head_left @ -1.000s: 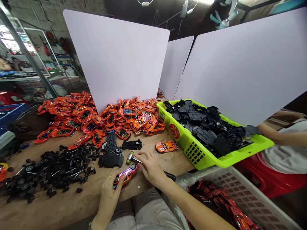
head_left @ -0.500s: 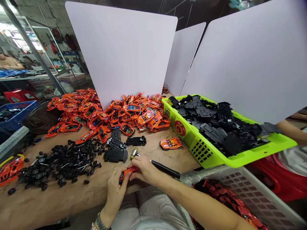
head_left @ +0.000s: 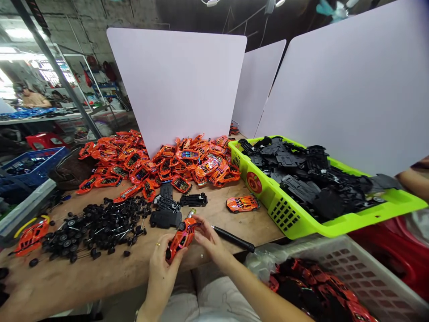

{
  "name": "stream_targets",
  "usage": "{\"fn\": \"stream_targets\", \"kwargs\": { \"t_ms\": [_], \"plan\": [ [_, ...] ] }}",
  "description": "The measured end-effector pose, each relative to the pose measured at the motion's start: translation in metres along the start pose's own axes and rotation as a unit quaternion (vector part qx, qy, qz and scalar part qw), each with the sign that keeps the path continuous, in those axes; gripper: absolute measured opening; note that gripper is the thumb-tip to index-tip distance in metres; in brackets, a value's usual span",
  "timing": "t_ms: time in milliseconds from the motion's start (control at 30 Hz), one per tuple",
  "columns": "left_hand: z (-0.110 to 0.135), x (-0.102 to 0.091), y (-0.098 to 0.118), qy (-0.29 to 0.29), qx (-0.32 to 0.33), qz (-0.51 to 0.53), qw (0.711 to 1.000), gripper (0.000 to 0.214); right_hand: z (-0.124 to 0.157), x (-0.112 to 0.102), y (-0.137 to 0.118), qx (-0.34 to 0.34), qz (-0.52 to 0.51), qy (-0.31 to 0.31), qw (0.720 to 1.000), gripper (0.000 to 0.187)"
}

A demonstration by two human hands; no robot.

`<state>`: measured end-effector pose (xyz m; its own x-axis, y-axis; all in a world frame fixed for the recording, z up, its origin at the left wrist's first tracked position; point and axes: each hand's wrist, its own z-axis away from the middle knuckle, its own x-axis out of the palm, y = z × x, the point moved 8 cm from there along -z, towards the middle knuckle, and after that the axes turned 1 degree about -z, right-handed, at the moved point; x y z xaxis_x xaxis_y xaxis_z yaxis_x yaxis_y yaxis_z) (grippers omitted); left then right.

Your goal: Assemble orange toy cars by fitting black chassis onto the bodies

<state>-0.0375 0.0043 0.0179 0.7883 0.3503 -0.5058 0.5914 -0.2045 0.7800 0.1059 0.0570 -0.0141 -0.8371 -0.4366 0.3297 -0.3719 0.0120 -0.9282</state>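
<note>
An orange toy car [head_left: 181, 241] with black wheels is tilted between my two hands, above the near edge of the table. My left hand [head_left: 162, 259] grips its lower end between thumb and fingers. At its upper end, the fingers of my right hand [head_left: 208, 239] are closed on the car. Behind the right hand lies a hammer [head_left: 234, 239], its black handle pointing right and its head partly hidden by the car. Several black chassis [head_left: 166, 218] lie just beyond my hands. Another orange toy car [head_left: 243, 203] rests on the table to the right.
Wheels on axles [head_left: 107, 223] lie heaped at left, with orange car bodies [head_left: 208, 163] piled behind. A green basket [head_left: 284, 223] of black chassis stands right. Below it, a white crate [head_left: 362, 264] holds red and orange cars. White panels [head_left: 184, 85] rise behind. A person's arm [head_left: 414, 181] shows far right.
The toy car has come up from low between my hands and is tilted, showing more of itself. My right hand has shifted right, toward the car's upper end. The camera view has tipped upward.
</note>
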Motion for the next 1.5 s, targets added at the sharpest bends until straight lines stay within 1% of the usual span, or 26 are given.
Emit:
{"fn": "stream_targets", "kwargs": {
  "t_ms": [100,167,233,367,433,500,567,600,667,733,800,867,900,933,967,1033,1100,1133,1167,1200,1233,1267,1333,1367,1433,1500],
  "plan": [
    [-0.001,-0.002,0.015,-0.002,0.066,-0.056,0.996,0.02,-0.006,-0.011,-0.014,-0.012,0.036,-0.023,0.999,0.083],
    [-0.001,0.001,0.02,-0.009,0.089,-0.079,0.993,0.018,-0.009,-0.012,-0.017,-0.011,0.05,-0.039,0.998,0.088],
    [0.0,0.006,0.023,-0.013,0.097,-0.098,0.99,0.017,-0.01,-0.012,-0.016,-0.001,0.04,-0.041,0.998,0.084],
    [0.0,0.012,0.027,-0.017,0.103,-0.122,0.987,0.019,-0.008,-0.013,-0.014,0.019,0.012,-0.03,0.999,0.06],
    [-0.001,0.013,0.029,-0.021,0.102,-0.125,0.987,0.022,-0.007,-0.017,-0.017,0.024,0.004,-0.026,0.999,0.053],
    [-0.004,0.015,0.032,-0.028,0.095,-0.11,0.989,0.024,-0.007,-0.021,-0.019,0.026,-0.004,-0.028,0.999,0.05],
    [-0.008,0.022,0.033,-0.041,0.068,-0.067,0.995,0.024,-0.007,-0.025,-0.018,0.024,-0.022,-0.017,0.999,0.054],
    [-0.01,0.027,0.032,-0.047,0.042,-0.034,0.997,0.024,-0.007,-0.028,-0.016,0.021,-0.039,0.004,0.999,0.06],
    [-0.015,0.043,0.028,-0.051,-0.027,0.049,0.997,0.026,-0.006,-0.038,-0.01,0.01,-0.089,0.073,0.993,0.073],
    [-0.018,0.065,0.024,-0.045,-0.089,0.128,0.987,0.029,-0.005,-0.052,-0.008,0.001,-0.112,0.135,0.985,0.08],
    [-0.022,0.091,0.025,-0.065,-0.113,0.185,0.974,0.031,-0.008,-0.069,-0.016,-0.008,-0.068,0.158,0.985,0.076],
    [-0.031,0.112,0.026,-0.101,-0.103,0.199,0.969,0.033,-0.015,-0.095,-0.041,-0.03,0.057,0.165,0.984,0.069],
    [-0.038,0.117,0.026,-0.113,-0.088,0.18,0.973,0.034,-0.019,-0.112,-0.058,-0.048,0.14,0.176,0.973,0.065],
    [-0.048,0.118,0.023,-0.114,-0.069,0.147,0.98,0.034,-0.023,-0.128,-0.074,-0.052,0.241,0.176,0.953,0.064],
    [-0.059,0.115,0.019,-0.106,-0.051,0.104,0.988,0.033,-0.029,-0.141,-0.087,-0.04,0.341,0.16,0.926,0.065],
    [-0.085,0.102,0.007,-0.079,-0.024,0.019,0.996,0.029,-0.04,-0.162,-0.101,0.011,0.503,0.125,0.855,0.067],
    [-0.11,0.089,-0.009,-0.061,-0.025,-0.028,0.997,0.027,-0.048,-0.175,-0.108,0.042,0.624,0.135,0.768,0.066],
    [-0.12,0.084,-0.016,-0.056,-0.03,-0.047,0.997,0.026,-0.052,-0.173,-0.111,0.035,0.667,0.152,0.729,0.065],
    [-0.129,0.08,-0.023,-0.053,-0.034,-0.067,0.996,0.024,-0.058,-0.166,-0.112,0.016,0.695,0.163,0.7,0.063],
    [-0.135,0.079,-0.027,-0.053,-0.037,-0.087,0.994,0.024,-0.065,-0.154,-0.109,-0.009,0.709,0.161,0.687,0.061],
    [-0.139,0.079,-0.031,-0.056,-0.04,-0.102,0.992,0.024,-0.073,-0.139,-0.101,-0.034,0.709,0.141,0.69,0.058],
    [-0.141,0.081,-0.033,-0.061,-0.043,-0.114,0.991,0.025,-0.082,-0.122,-0.089,-0.052,0.699,0.104,0.705,0.055],
    [-0.141,0.086,-0.035,-0.071,-0.047,-0.124,0.989,0.026,-0.101,-0.092,-0.06,-0.05,0.674,0.016,0.737,0.052],
    [-0.141,0.088,-0.036,-0.074,-0.049,-0.123,0.988,0.027,-0.109,-0.081,-0.047,-0.037,0.667,-0.018,0.744,0.052],
    [-0.14,0.089,-0.038,-0.073,-0.054,-0.107,0.99,0.028,-0.12,-0.071,-0.028,-0.014,0.661,-0.055,0.748,0.053],
    [-0.138,0.086,-0.041,-0.06,-0.063,-0.075,0.993,0.032,-0.123,-0.07,-0.02,-0.004,0.661,-0.065,0.747,0.054]
  ]
}}
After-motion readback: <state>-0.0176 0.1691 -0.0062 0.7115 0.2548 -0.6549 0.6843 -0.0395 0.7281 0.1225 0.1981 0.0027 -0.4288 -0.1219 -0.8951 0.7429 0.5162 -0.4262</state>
